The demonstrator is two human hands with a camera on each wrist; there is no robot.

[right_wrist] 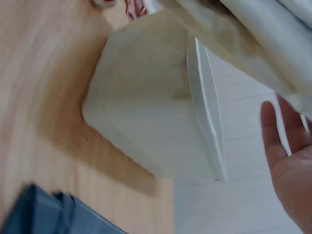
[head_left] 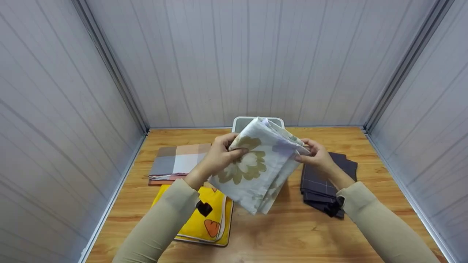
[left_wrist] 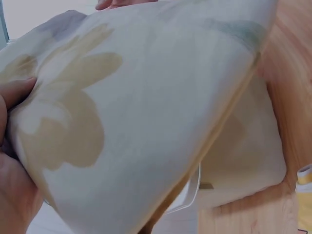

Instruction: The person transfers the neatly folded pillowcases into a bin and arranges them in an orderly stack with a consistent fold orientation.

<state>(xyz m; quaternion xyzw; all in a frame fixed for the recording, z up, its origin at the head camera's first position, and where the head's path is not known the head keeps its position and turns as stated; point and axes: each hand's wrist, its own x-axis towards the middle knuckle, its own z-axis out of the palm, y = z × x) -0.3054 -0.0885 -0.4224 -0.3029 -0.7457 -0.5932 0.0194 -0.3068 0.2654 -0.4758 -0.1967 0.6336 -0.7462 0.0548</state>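
Observation:
A folded white cloth with a large tan flower print is held up over the middle of the table. My left hand grips its left edge, thumb across the front. At the cloth's right side, my right hand pinches a corner between thumb and fingers. In the left wrist view the cloth fills most of the picture, with part of the left hand at the edge. Behind it stands a pale bin, mostly hidden in the head view; its side shows in the right wrist view.
At the left lies a folded checked cloth in grey, white and peach. Nearer me is a folded yellow cloth with carrot prints. Dark folded cloths lie at the right. Panel walls enclose the wooden table.

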